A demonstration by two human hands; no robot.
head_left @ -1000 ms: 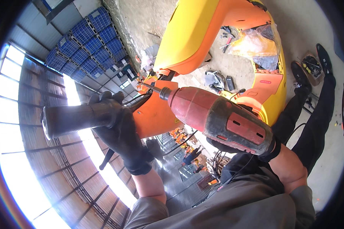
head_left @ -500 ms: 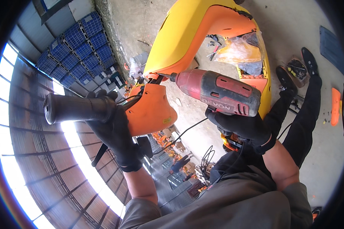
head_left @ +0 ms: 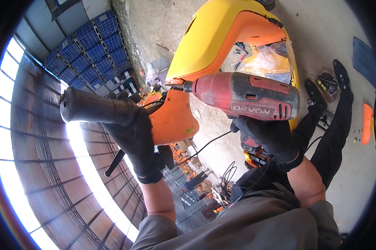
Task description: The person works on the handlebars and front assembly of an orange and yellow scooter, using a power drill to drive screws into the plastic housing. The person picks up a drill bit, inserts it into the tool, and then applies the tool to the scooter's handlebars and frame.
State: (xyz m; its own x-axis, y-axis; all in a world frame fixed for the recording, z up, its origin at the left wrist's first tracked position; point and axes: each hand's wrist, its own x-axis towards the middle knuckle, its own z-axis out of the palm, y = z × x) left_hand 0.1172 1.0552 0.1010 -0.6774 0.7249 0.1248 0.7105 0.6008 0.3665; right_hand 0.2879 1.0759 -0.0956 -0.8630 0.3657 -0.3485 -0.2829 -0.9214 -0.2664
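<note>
My left hand [head_left: 136, 139], in a black glove, is closed around the black handlebar grip [head_left: 97, 107] of a scooter-like vehicle. A black lever [head_left: 114, 163] sticks out beside that hand. In my right hand [head_left: 268, 135], also gloved in black, is a red and black impact driver [head_left: 238, 96], held level. Its bit [head_left: 175, 86] points left, at the gap between the yellow front body panel [head_left: 200, 43] and the orange handlebar cover [head_left: 173, 118]. Whether the bit touches a screw cannot be seen. Cables [head_left: 154, 104] show in the gap.
Clear plastic wrapping [head_left: 266, 60] lies within the vehicle's frame. Near my feet stand a small box of parts [head_left: 327, 85] and a loose orange panel [head_left: 366, 124]. Blue crates [head_left: 90, 52] are stacked at the far left. A thin cable [head_left: 204, 148] runs between my arms.
The view has shifted, so the vehicle and my left hand appear farther right. Against the vehicle, the driver's bit has moved left, toward the gap. Both hands keep their hold.
</note>
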